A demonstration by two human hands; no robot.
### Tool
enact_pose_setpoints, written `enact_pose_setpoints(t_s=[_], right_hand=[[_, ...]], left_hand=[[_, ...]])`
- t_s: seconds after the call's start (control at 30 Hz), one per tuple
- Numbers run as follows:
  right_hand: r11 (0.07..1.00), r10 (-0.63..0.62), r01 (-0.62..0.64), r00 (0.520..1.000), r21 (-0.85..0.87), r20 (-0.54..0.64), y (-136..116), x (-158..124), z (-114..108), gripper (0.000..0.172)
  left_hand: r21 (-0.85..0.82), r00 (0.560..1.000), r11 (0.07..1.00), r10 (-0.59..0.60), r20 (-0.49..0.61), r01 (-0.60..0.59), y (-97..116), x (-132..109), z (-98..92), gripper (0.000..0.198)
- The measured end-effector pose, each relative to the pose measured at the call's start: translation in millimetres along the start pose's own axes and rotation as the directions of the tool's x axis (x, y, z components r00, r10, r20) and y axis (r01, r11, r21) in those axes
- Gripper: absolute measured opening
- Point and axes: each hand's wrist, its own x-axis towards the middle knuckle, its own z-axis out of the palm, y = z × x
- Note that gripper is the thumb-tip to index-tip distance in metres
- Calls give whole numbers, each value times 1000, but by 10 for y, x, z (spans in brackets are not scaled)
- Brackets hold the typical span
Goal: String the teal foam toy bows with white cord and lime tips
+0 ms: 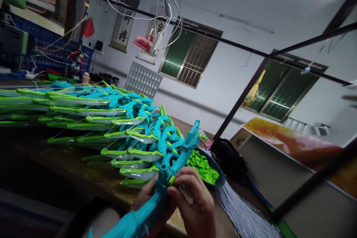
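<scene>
A long turquoise plastic toy crossbow body [147, 208] slants up from the bottom edge, close in front of me. My left hand [146, 193] is wrapped round it from below, most of its fingers hidden behind the plastic. In a pinch, my right hand [196, 202] presses a small lime-green plastic piece [171, 180] against the body's side, beside a round tube opening. Just beyond lies a big pile of toy crossbows [131, 115] with turquoise bodies, lime-green bow arms and white strings.
A dark bowl [220, 178] full of lime-green pieces [203, 167] stands right of the pile. White strings [242, 208] drape over the table beside it, near a black bag [228, 156]. A red lamp [143, 42] hangs overhead. Dark metal frame bars [240, 104] cross the right side.
</scene>
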Motion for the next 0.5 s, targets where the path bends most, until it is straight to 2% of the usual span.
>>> enact_pose_setpoints(t_s=[0.07,0.13,0.2,0.27,0.3,0.33,0.43,0.5], right_hand=[[1000,-24,26,993,-17,118,19,172,-132,36],[998,-54,61,940,-12,337,10,383,-275,55],[996,-91,89,814,31,574,-28,591,-392,58],[994,-106,100,698,50,708,-81,744,-454,56],[993,-112,110,664,53,739,-109,790,-463,52],[991,-122,122,651,55,750,-135,816,-460,46],[988,-150,131,654,84,742,-193,800,-425,26],[985,-166,135,642,104,748,-204,755,-421,22]], left_hand=[[57,999,998,27,-29,-25,8,-29,44,33],[94,1000,995,22,-19,-20,3,-62,76,27],[118,999,992,-32,-9,33,-5,-93,77,19],[146,995,984,-100,-9,100,-7,-121,47,13],[158,993,981,-117,-8,117,-5,-137,25,13],[169,991,977,-132,-8,132,-2,-157,3,14],[228,990,965,-137,19,130,-9,-221,-54,17],[287,992,952,-122,34,107,-34,-244,-97,17]])
